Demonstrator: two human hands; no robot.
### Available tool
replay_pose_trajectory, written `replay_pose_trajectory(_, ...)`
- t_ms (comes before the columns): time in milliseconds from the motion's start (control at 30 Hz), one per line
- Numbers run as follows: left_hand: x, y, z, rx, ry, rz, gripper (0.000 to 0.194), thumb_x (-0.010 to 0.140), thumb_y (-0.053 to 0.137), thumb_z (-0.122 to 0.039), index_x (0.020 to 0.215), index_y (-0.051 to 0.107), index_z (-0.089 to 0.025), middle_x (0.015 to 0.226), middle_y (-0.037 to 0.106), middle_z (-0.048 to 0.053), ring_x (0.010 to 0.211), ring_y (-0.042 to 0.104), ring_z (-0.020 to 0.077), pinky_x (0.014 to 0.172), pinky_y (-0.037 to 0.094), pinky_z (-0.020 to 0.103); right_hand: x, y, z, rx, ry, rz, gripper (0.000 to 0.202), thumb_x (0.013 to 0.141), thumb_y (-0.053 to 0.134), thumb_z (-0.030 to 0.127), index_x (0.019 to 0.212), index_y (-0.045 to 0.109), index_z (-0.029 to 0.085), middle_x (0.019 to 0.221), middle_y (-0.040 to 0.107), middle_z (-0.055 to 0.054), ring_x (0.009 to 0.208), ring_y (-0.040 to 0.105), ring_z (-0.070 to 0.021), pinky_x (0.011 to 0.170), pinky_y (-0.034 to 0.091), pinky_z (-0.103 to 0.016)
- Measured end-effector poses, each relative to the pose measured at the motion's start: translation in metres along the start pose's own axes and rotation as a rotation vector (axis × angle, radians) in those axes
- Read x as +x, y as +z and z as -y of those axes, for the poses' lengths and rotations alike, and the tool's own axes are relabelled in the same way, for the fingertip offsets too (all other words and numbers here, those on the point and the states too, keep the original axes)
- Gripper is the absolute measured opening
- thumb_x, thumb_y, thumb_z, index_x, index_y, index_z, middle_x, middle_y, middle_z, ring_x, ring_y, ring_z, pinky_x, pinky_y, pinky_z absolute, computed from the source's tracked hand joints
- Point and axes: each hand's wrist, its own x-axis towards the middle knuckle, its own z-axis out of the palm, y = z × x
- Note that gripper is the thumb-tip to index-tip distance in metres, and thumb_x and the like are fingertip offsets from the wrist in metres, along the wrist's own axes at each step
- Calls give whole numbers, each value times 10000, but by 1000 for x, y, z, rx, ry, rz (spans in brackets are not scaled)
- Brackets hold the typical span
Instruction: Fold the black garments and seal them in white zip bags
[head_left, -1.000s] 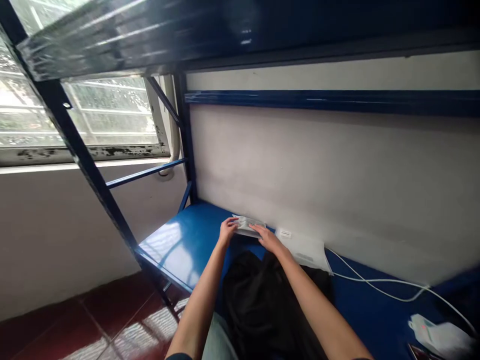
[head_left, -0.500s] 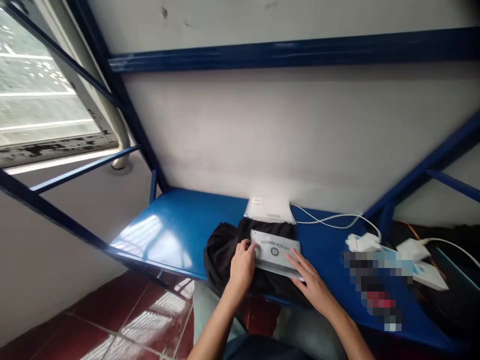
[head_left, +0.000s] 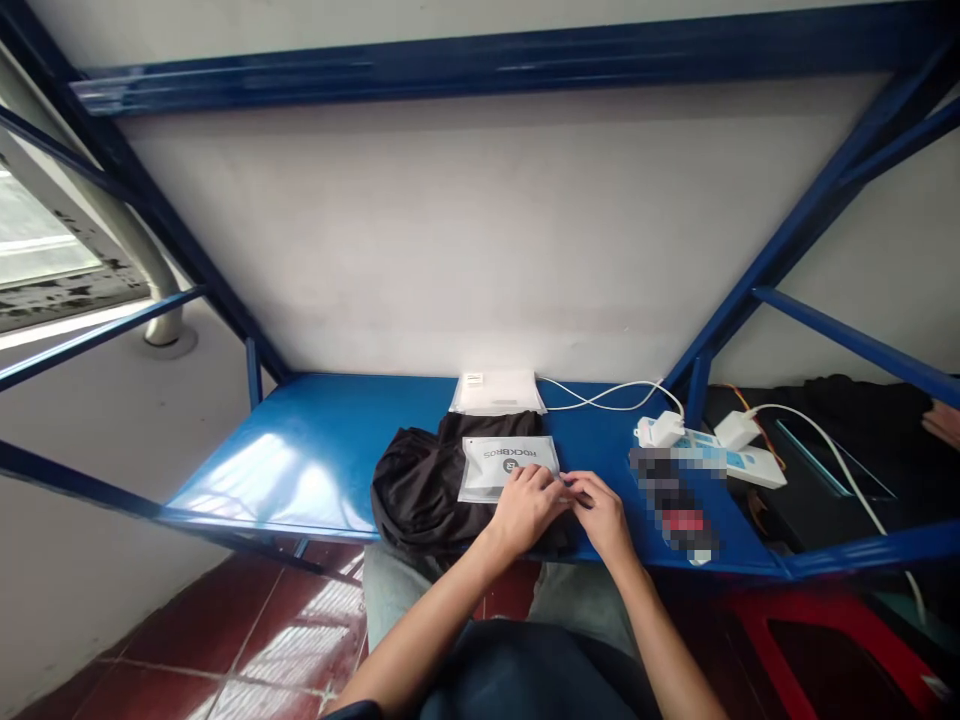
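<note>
A flat grey-white plastic pouch printed "ROCKBROS" lies on a crumpled black cloth, its lettering upside down to me. My left hand rests over the pouch's lower right part, with its fingers bent toward the right edge. Close beside it, my right hand is closed in a pinch at that same edge. The two sets of fingertips almost meet there, and they hide the pouch's right corner. The black cloth spreads over the front edge of the blue table.
Behind the cloth lies a white packet. A white cable runs to a power strip with plugged-in adapters. A pixelated item sits right of my hands. Blue metal bars frame the table. Part of another person's hand shows at far right.
My left hand has gone from the pouch's left end across to its right end. My right hand has closed from spread fingers to a pinch at the right edge. The view has shifted right.
</note>
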Motion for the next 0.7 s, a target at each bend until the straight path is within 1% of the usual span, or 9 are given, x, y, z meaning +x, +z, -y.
replay_pose_trajectory(67,4,7,-1,-2,-4,-10,244,1036,553,-431,1099,677,-230,1022,674,65,1019,622,245,877,483,381,2,0,-1,-9,13,-32,239,935,643,293,707,648,224,1003,717,-98,904,725,-229,730,640,-330)
replay_pose_trajectory(167,9,10,1,-10,34,-13,258,1060,506,-417,1044,680,-227,1002,682,59,1030,614,240,880,463,384,4,-1,0,-4,25,-50,229,923,654,302,709,646,220,954,700,-84,814,710,-203,658,623,-299)
replay_pose_trajectory(233,9,7,5,-8,66,-12,253,1066,500,-400,1028,680,-226,1019,691,58,1037,615,233,883,451,385,5,-1,1,3,28,-46,225,918,665,315,715,646,220,928,693,-72,797,702,-195,655,622,-292)
replay_pose_trajectory(300,1,-2,15,1,84,-15,239,1068,507,-371,997,680,-221,1016,700,54,1047,620,229,905,435,389,4,-1,2,6,33,-47,227,921,669,326,721,639,220,923,686,-67,803,696,-191,683,628,-300)
replay_pose_trajectory(367,-17,-16,33,15,78,-23,235,1071,508,-333,961,680,-217,1001,712,51,1063,626,228,933,416,393,3,-1,2,2,43,-63,240,932,660,338,726,620,221,925,675,-68,821,687,-193,699,631,-311)
replay_pose_trajectory(433,-46,-33,56,37,33,-38,231,1073,503,-306,953,682,-221,1003,723,49,1078,631,223,945,401,389,2,-1,3,-5,57,-81,260,946,642,360,730,599,222,924,662,-74,836,677,-201,683,628,-312)
replay_pose_trajectory(533,-91,-53,85,86,-111,-52,218,1062,522,-289,927,685,-235,991,725,35,1039,644,203,920,402,362,2,0,4,-4,70,-46,282,955,625,399,735,590,227,899,654,-74,812,665,-205,648,621,-309)
replay_pose_trajectory(600,-109,-59,92,105,-182,-36,200,1049,540,-282,915,681,-233,974,713,33,1007,646,201,892,414,351,3,1,5,3,70,1,280,950,628,411,740,597,229,878,655,-68,791,664,-207,646,621,-314)
replay_pose_trajectory(700,-108,-57,85,112,-229,-27,114,1007,612,-323,1005,675,-228,1070,688,57,1033,630,225,860,436,349,3,-1,7,1,71,30,238,950,614,384,768,608,231,879,651,-69,811,673,-218,626,617,-310)
